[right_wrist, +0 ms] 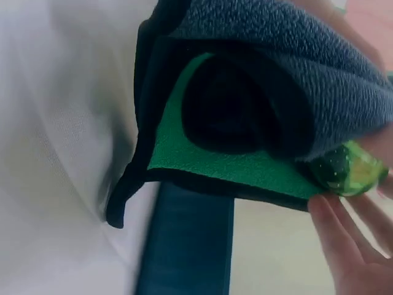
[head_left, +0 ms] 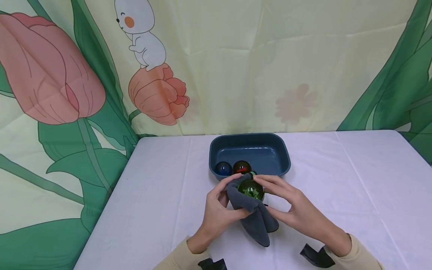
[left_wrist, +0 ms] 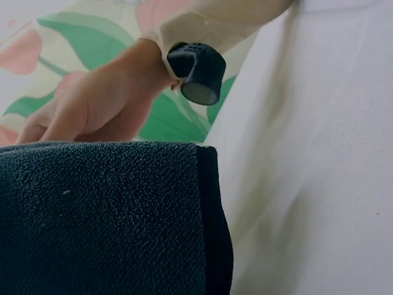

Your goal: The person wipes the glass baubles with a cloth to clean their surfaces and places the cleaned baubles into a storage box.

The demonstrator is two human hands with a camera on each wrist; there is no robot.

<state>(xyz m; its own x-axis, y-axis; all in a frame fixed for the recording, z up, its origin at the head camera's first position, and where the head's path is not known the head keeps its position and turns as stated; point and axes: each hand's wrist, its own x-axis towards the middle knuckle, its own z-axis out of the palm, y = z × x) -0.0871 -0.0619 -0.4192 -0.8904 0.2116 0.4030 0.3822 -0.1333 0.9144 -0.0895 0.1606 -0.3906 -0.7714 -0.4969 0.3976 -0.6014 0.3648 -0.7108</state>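
A shiny green glass ball (head_left: 251, 189) is partly wrapped in a dark grey cloth (head_left: 259, 225), close over the table just in front of the blue tray. My left hand (head_left: 217, 213) grips the cloth around the ball, thumb on the near side and fingers on the far side. From the right, my right hand (head_left: 300, 213) holds the ball between its fingers and thumb. The right wrist view shows the cloth's bright green underside (right_wrist: 227, 169) with dark edging. In the left wrist view, the cloth (left_wrist: 110, 215) covers the ball.
The blue tray (head_left: 249, 135) stands at the table's back edge. Inside it, near the front left, lie a dark blue ball (head_left: 223, 168) and a dark red ball (head_left: 242, 167). A printed curtain (head_left: 233, 75) hangs behind the white-covered table (head_left: 162, 198).
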